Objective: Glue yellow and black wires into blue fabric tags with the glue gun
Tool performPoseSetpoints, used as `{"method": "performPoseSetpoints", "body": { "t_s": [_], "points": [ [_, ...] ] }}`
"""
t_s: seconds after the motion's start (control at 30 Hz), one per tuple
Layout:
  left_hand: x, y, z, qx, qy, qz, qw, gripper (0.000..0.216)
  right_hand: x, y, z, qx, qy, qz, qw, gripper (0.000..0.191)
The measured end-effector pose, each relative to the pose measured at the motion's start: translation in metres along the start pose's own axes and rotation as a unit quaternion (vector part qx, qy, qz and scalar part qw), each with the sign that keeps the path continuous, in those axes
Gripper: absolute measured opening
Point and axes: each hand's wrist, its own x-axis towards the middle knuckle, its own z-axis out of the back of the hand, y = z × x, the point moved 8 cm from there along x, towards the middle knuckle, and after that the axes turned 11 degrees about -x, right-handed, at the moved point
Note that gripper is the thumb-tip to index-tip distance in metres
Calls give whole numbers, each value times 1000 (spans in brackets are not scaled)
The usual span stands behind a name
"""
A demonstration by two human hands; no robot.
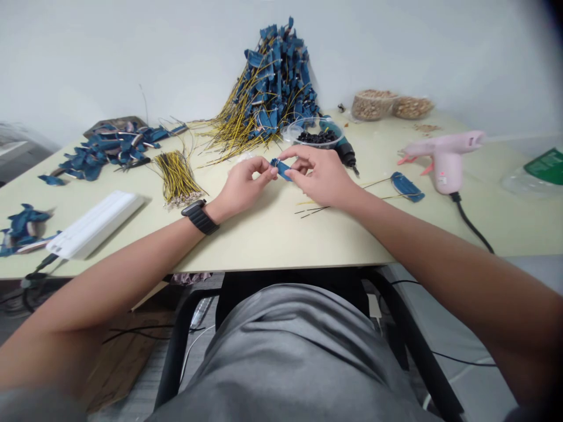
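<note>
Between my two hands, above the middle of the table, is a small blue plastic piece (284, 170). My right hand (319, 173) pinches its near side between thumb and fingers. Thumb and forefinger of my left hand (248, 181) are closed at its left end; whatever tiny part lies between them is hidden. Just right of my right hand lies another blue piece (405, 186) with yellow and black wires. A bundle of yellow and black wires (178, 176) with pale ends rests left of my left hand.
A tall heap of wired blue pieces (281, 82) leans on the wall. Before it stand a tub of black parts (319, 138) and a power screwdriver (345, 149). A pink glue gun (446, 158) is right, a white power strip (97, 223) left, near more blue pieces (109, 146).
</note>
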Motion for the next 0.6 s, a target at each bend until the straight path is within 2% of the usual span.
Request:
{"method": "performPoseSetpoints", "body": {
  "t_s": [0.13, 0.27, 0.4, 0.5, 0.6],
  "points": [
    [0, -1, 4, -18, 7, 9, 1000, 63, 2, -11, -8, 117, 56, -57, 990, 40],
    [-1, -5, 4, -65, 31, 23, 997, 76, 3, -10, -12, 177, 80, -61, 979, 36],
    [-2, -3, 3, -93, 56, 53, 993, 81, 2, -10, -13, 164, 89, -58, 981, 36],
    [1, -5, 6, -110, 73, 36, 991, 82, 1, -11, -11, 130, 83, -50, 987, 36],
    [3, -5, 8, -139, 100, 37, 984, 79, 2, -9, -8, 99, 73, -40, 992, 23]
  ]
}}
